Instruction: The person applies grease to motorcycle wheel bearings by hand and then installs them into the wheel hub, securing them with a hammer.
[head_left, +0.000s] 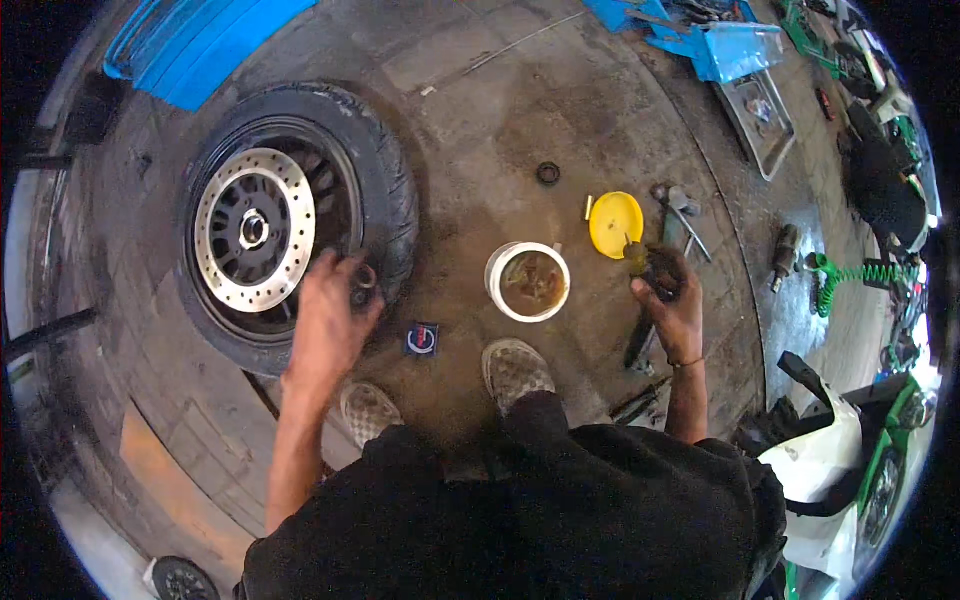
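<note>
My left hand [332,310] is closed round a small dark ring [367,276] that looks like a bearing, beside the wheel's tyre [388,190]. The wheel lies flat with its drilled brake disc [300,220] facing up. At the right, my right hand [675,310] grips a short tool with a yellowish part [637,256]; its thin tip lies over the yellow lid [612,222] and my fingers hide the rest. Between my hands stands a white tub [494,272] of brownish grease. Another black ring [548,173] lies beyond it.
A small blue packet [422,339] lies near my shoes [517,370]. Past the lid is a hammer [676,200] with other tools. Farther right are a metal tray [765,150], an air tool [786,255] and a green coiled hose [828,285]. White-and-green bodywork [815,450] stands lower right.
</note>
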